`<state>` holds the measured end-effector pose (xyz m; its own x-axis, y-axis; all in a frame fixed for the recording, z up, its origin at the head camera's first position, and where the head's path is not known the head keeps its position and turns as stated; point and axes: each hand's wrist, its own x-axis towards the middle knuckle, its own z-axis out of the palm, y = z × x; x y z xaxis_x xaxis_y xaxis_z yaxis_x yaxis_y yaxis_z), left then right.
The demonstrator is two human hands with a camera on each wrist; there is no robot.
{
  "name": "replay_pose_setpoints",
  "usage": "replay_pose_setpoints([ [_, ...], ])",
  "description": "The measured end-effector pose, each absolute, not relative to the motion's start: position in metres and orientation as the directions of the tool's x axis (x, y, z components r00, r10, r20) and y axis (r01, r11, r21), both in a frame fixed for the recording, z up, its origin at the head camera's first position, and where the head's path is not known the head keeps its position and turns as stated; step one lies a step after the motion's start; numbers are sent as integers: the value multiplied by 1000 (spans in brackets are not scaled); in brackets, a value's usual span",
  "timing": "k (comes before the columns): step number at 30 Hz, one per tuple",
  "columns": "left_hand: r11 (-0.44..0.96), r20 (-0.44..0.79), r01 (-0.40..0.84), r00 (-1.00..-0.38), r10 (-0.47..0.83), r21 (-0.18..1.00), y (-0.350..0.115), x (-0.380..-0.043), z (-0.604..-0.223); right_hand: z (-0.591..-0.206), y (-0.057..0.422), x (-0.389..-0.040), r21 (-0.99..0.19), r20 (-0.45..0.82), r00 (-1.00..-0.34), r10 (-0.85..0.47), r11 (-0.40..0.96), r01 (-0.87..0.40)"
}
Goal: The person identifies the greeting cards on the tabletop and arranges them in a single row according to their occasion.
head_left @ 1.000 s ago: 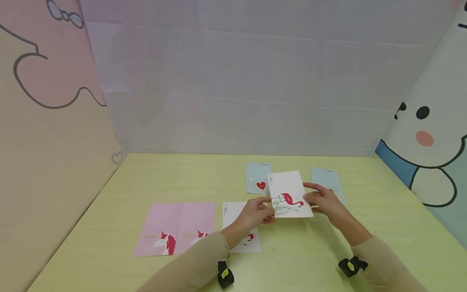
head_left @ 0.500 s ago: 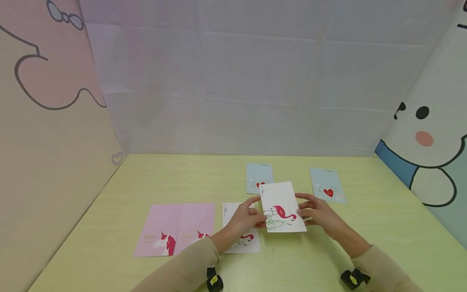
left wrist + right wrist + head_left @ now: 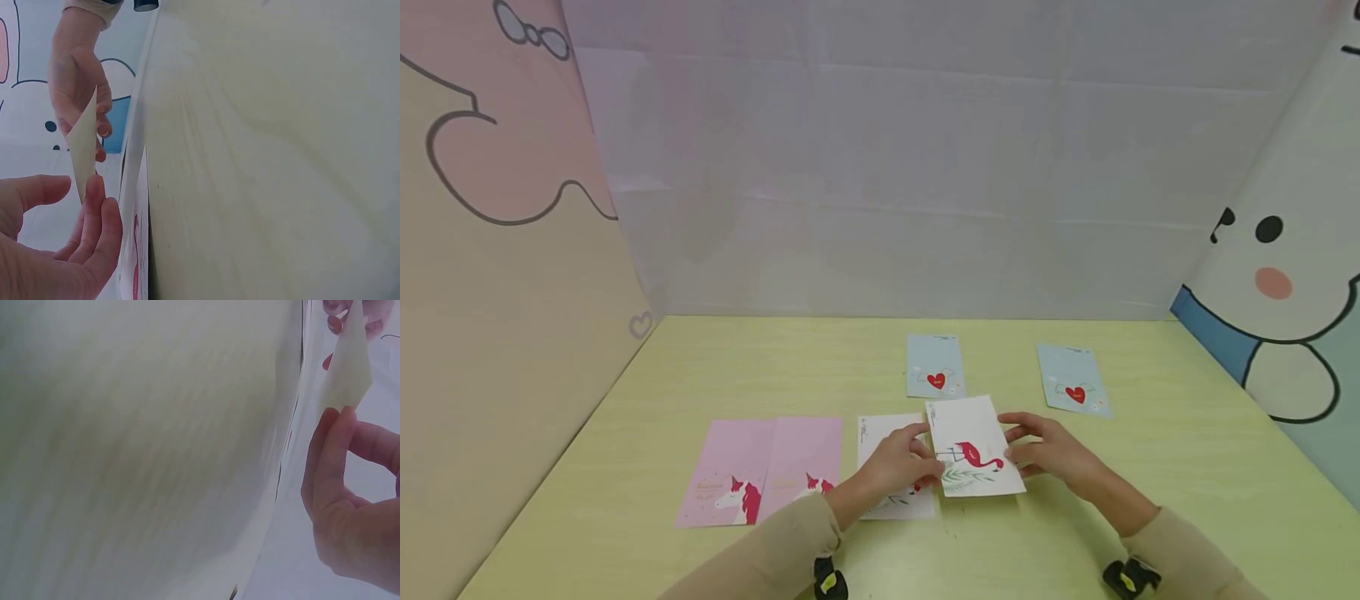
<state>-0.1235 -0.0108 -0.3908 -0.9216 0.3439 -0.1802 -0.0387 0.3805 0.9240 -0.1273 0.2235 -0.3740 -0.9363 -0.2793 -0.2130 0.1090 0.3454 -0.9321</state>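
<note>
A white card with a red flamingo (image 3: 976, 433) is held slightly above the table, between both hands. My left hand (image 3: 895, 464) holds its left edge, and my right hand (image 3: 1054, 454) has its right edge at the fingertips. Seen nearly edge-on, the same card (image 3: 84, 147) spans the two hands in the left wrist view. In the right wrist view, the fingertips (image 3: 340, 419) meet the card's near end. A second white flamingo card (image 3: 874, 433) lies on the table, partly covered by my left hand and the held card.
Two overlapping pink unicorn cards, the left one (image 3: 737, 454) and the right one (image 3: 808, 446), lie at the left. Farther back lie two light-blue heart cards, one in the middle (image 3: 932, 358) and one at the right (image 3: 1067, 371). Walls border the yellow table (image 3: 760, 358).
Both hands have brought the held flamingo card left and toward the front, so it now overlaps the lying flamingo card in view. Both blue cards are more fully visible.
</note>
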Motion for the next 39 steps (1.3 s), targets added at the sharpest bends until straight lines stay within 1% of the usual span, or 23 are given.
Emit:
replay_pose_setpoints([
  [4,399,-198,-49,-918,342,916,-12,-123,-393,-375,223,-127,-929,-223,-926,-305,353,108],
  [11,387,-226,-77,-907,355,919,-14,-123,-395,-380,223,-128,-916,-254,-919,-302,380,128],
  [21,421,-213,-39,-903,374,906,-15,-123,-392,-381,217,-127,-874,-295,-929,-223,456,169],
  [25,431,-205,-25,-904,376,902,-16,-123,-393,-382,216,-126,-865,-303,-929,-212,472,174],
  [33,422,-226,-54,-901,371,905,-15,-123,-392,-383,216,-125,-873,-296,-928,-225,458,168],
  [39,409,-239,-74,-897,371,909,-15,-122,-392,-385,217,-125,-892,-277,-923,-268,428,144],
])
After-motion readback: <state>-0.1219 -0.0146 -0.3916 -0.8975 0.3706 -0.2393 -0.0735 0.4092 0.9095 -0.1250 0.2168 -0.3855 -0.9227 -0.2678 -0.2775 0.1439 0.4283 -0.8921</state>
